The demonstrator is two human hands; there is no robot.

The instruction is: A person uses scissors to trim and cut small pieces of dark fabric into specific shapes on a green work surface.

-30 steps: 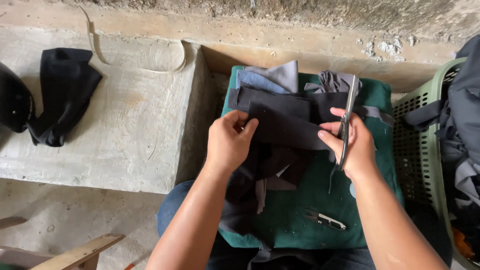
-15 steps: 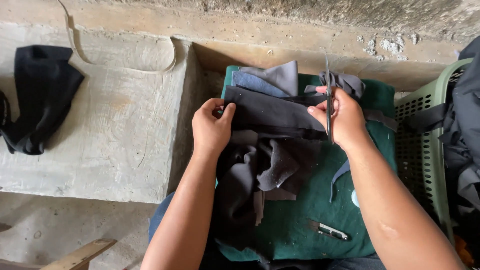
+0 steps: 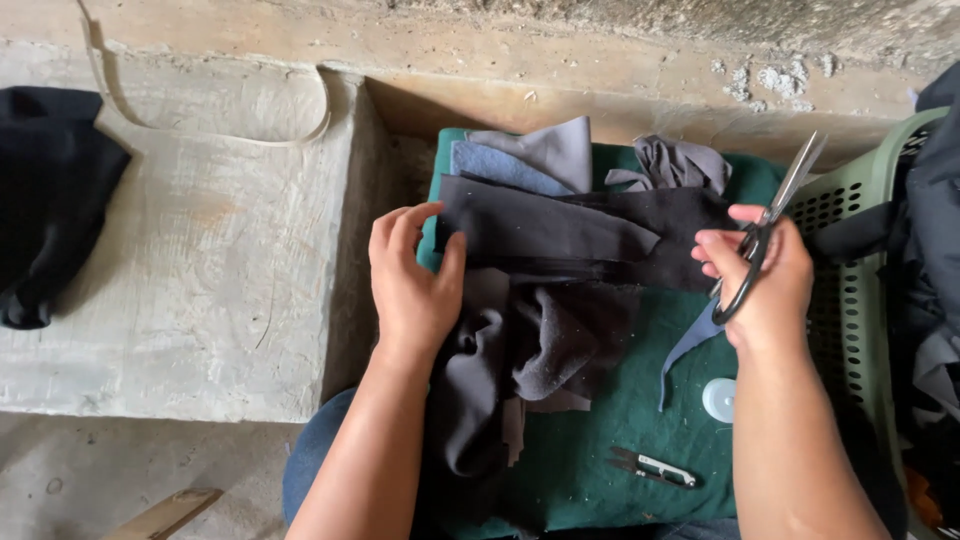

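Scissors (image 3: 775,215) lifted off the dark cloth (image 3: 560,235).

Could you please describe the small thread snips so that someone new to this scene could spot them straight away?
Start at the green cloth spread over the person's lap. Near its lower edge, below the right hand and the small white disc, lie the thread snips. They are far smaller than the long scissors held in that hand, lie untouched, and have dark blades with a pale handle.
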